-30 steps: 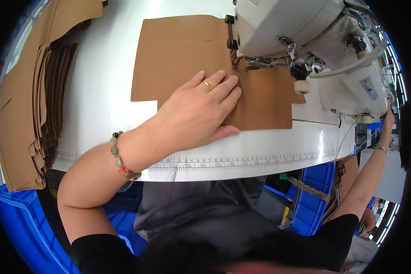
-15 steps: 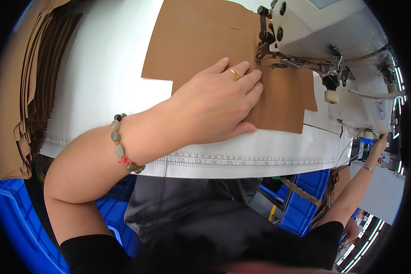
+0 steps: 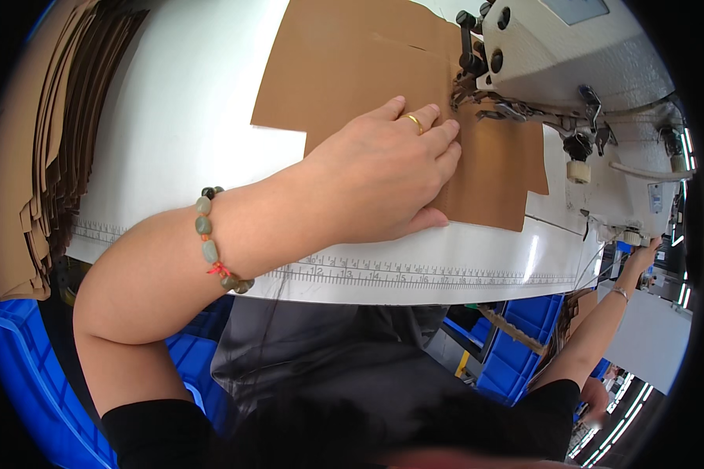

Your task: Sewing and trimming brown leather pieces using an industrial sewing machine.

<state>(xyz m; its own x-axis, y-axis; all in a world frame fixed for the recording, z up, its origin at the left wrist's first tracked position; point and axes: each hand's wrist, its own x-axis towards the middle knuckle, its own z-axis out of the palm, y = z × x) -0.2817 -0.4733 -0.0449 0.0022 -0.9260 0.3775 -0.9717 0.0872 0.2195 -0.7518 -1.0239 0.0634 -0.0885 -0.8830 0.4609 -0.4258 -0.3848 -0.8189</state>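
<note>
My left hand, with a gold ring and bead bracelet, lies palm down on a flat brown cut piece, fingers lightly bent and holding nothing. Their tips rest just left of the sewing machine's needle and foot area, part of a white industrial head with metal fittings. The piece has notched corners and a faint crease. At the far right end of the machine, my right hand reaches up to the underside near a knob; its fingers are too small and partly hidden to make out.
A tall stack of brown cut pieces lines the left of the white worktable with printed ruler. Blue plastic crates stand below, more at right beside hanging brown pieces. A co-worker's hand shows at lower right.
The view has shifted, so the machine and brown piece appear farther right. My left hand stays on the piece, and my right hand remains at the machine's right end.
</note>
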